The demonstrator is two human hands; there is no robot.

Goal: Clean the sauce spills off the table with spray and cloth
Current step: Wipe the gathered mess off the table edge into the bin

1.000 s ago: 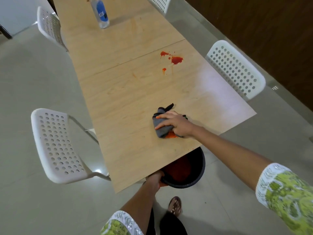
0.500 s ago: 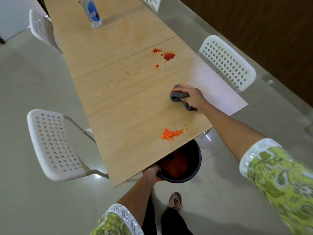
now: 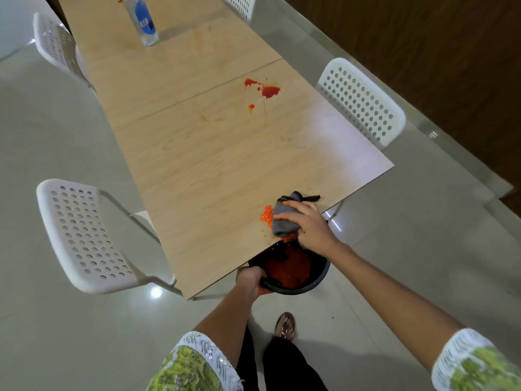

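**Cloth back on crumb pile, sweeping it into bucket**

Half a sec ago your right hand [image 3: 308, 225] had the grey cloth [image 3: 284, 215] lifted off up the worktop [image 3: 197, 170], orange crumb pile [image 3: 266, 214] exposed. Now the cloth is down on the pile at the near edge, fingers curled over it, pushing. Some bits going over the lip into the black bucket [image 3: 315, 282]. Left hand [image 3: 249, 282] grip wrapped on bucket rim, held under the edge, same as before. Crumbs nearly done imo. Red sauce splatter [image 3: 269, 91] untouched mid-worktop; spray bottle [image 3: 142, 19] far end, well apart. Those are next.
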